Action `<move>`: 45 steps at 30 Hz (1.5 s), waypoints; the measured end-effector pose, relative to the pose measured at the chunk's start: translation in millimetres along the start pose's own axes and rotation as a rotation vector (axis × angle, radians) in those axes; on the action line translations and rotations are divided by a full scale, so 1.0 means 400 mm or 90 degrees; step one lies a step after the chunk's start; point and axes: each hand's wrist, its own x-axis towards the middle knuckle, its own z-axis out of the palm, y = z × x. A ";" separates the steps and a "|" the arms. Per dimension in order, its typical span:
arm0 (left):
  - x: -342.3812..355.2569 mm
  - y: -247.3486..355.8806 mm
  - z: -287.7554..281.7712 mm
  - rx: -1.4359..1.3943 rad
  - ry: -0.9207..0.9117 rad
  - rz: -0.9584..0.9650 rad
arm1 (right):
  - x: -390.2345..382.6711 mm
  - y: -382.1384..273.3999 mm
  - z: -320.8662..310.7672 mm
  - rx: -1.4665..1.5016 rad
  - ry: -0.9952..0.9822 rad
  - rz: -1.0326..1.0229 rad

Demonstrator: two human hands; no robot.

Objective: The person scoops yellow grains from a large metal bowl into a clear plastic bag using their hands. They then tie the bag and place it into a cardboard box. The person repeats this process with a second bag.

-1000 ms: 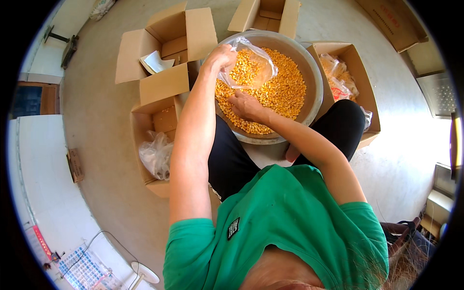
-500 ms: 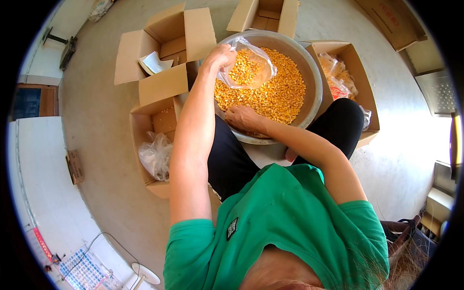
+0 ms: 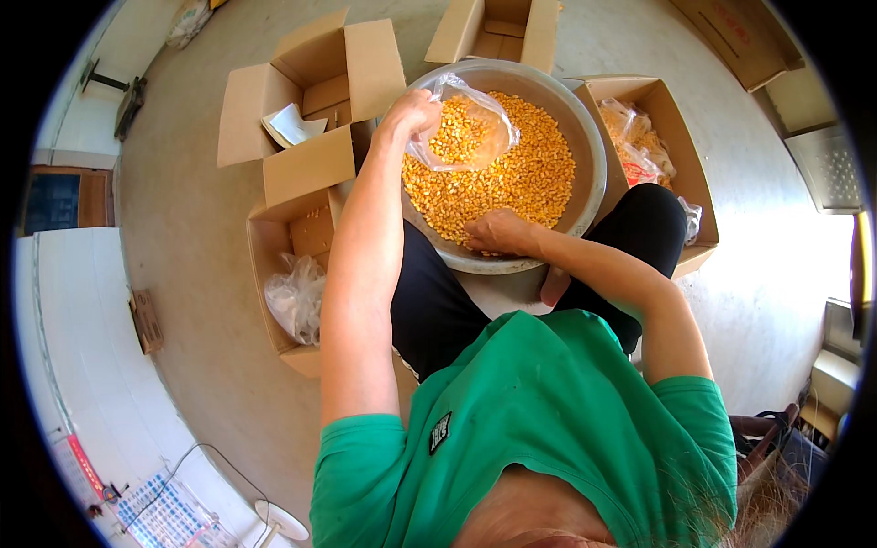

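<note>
A wide metal basin [image 3: 596, 183] full of yellow corn kernels [image 3: 539, 164] sits between my bent legs. My left hand [image 3: 414, 113], at the basin's upper left, is closed on the rim of a clear plastic bag [image 3: 493, 132], which is held open over the corn with kernels visible within its outline. My right hand [image 3: 498, 231] is low in the basin, fingers curled down into the corn near the front rim; its fingertips are partly hidden, and I cannot make out what they hold.
Open cardboard boxes surround the basin: one with white paper [image 3: 292, 128] at upper left, one with clear bags [image 3: 294, 306] at left, one at the back [image 3: 493, 41], one with bagged yellow material [image 3: 639, 137] at right. A flattened carton [image 3: 731, 36] lies upper right.
My right hand first shifted down and left toward the basin's front, then moved right along the corn. My left hand still holds the bag in nearly the same place.
</note>
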 end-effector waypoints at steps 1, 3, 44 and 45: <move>-0.001 0.005 0.001 -0.002 -0.004 0.001 | -0.001 0.003 0.005 -0.009 -0.006 0.018; -0.003 0.002 0.006 -0.007 0.011 0.000 | 0.003 -0.002 0.010 -0.025 -0.021 0.048; 0.016 0.001 0.008 -0.006 -0.008 0.000 | 0.283 0.129 -0.283 0.702 0.355 0.458; 0.020 0.000 0.009 -0.017 0.003 0.003 | 0.294 0.141 -0.271 0.627 0.379 0.400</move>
